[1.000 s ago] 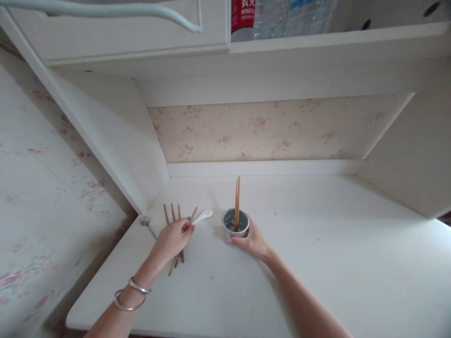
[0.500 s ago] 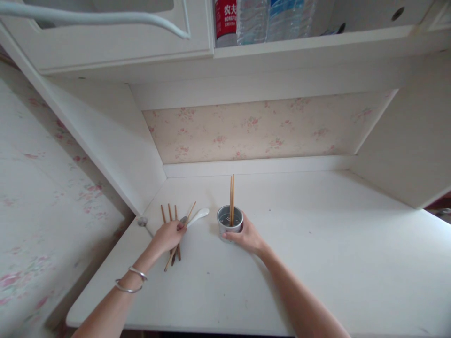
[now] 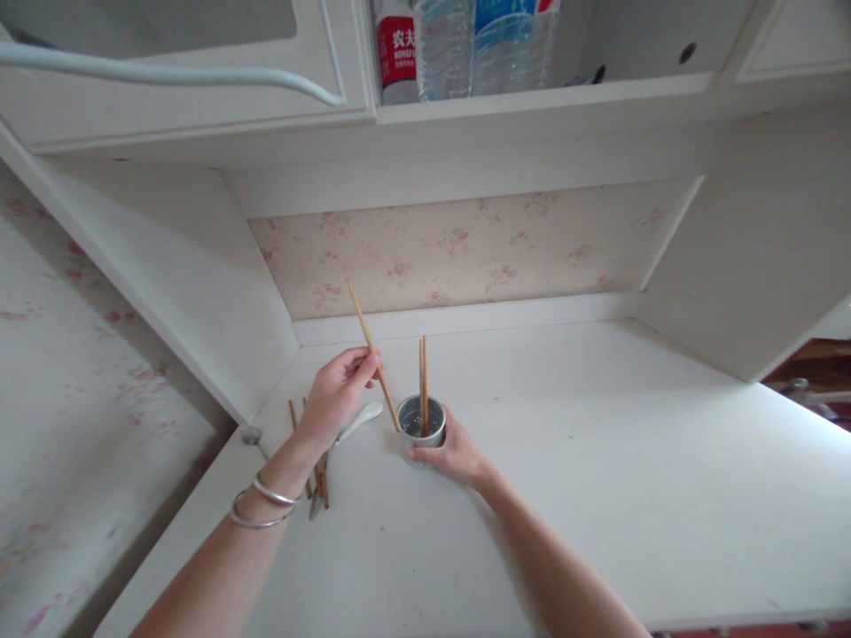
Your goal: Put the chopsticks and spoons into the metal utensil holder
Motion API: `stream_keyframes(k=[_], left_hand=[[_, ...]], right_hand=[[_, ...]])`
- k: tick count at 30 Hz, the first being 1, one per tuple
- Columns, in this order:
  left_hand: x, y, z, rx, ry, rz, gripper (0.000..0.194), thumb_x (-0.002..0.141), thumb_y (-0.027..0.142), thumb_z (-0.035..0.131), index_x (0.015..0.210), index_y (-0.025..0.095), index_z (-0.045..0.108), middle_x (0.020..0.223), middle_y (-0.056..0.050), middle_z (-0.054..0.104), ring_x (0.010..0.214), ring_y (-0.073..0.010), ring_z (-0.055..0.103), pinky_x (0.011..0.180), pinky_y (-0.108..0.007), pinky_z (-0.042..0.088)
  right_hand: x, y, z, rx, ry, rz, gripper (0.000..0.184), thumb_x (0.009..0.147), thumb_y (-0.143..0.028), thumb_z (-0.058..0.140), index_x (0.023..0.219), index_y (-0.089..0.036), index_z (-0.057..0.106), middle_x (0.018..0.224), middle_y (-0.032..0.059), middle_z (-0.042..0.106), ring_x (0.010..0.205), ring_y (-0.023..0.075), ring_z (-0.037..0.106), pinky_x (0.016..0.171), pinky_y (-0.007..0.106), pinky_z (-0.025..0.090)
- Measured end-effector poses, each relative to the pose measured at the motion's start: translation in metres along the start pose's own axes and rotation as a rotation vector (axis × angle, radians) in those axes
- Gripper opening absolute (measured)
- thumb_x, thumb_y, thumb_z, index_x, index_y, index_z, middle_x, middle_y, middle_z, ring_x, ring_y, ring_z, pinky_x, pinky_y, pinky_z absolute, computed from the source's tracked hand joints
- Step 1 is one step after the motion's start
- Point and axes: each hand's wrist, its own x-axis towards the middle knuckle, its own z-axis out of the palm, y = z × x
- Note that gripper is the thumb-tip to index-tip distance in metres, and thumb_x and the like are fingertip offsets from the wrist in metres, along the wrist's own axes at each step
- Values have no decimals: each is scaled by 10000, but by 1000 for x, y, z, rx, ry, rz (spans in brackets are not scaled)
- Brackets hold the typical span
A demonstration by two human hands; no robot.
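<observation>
Between its fingertips my left hand pinches a single wooden chopstick, tilted, its lower end at the left rim of a metal cup. Two more chopsticks stand upright inside that cup, which has small holes in its bottom. My right hand is wrapped around the cup's right side and front. Left of the cup, partly behind my left hand and wrist, several chopsticks lie on the white tabletop with a white spoon and a metal utensil whose kind I cannot make out.
A low white ledge and floral wallpaper back the white tabletop. Overhead runs a cabinet shelf with plastic bottles. White side panels bound the space. A round metal fitting sits at the left edge.
My left hand has lifted one chopstick from the pile and carried it right and up to the cup's rim. My right hand still holds the cup. The camera view has shifted slightly.
</observation>
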Motion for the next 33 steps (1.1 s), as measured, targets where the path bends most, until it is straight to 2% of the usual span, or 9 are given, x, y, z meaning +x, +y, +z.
stream_keyframes(k=[3,6,11,16,24,33], left_hand=[[11,-7,20,62,-21,21,370,818,470,565,978,141,624,894,-73,686,820,-172,629,747,-277,495],[16,-25,36,173,-61,13,367,820,469,550,969,147,640,918,-79,701,861,-185,643,812,-290,484],[13,-56,51,264,-125,-46,348,821,463,527,942,163,655,954,-62,703,872,-183,646,813,-275,480],[5,-69,56,273,-160,-82,336,824,452,519,937,170,663,956,-48,703,888,-181,642,827,-276,473],[-1,-69,58,248,-192,-143,346,817,452,530,940,165,681,956,-59,708,886,-191,646,819,-285,480],[0,-71,57,259,-167,-125,401,812,509,534,954,169,691,967,-67,711,875,-196,654,803,-284,489]], right_hand=[[0,0,-1,-15,12,9,755,573,-326,839,1227,-222,476,1149,63,618,1050,247,577,940,428,431],[0,0,-2,-42,27,19,777,566,-331,839,1241,-229,468,1167,64,609,1069,252,568,949,433,425],[0,1,-3,-47,38,15,813,551,-328,840,1260,-224,457,1193,74,596,1095,262,555,961,440,414],[1,3,-4,-60,39,26,834,538,-329,846,1269,-224,458,1208,73,591,1106,263,550,958,430,420],[1,7,-4,-58,51,14,849,533,-329,850,1277,-222,455,1225,78,584,1125,269,544,965,437,417],[2,6,-5,-59,36,11,853,539,-325,846,1289,-230,449,1237,77,579,1130,265,543,973,434,414]])
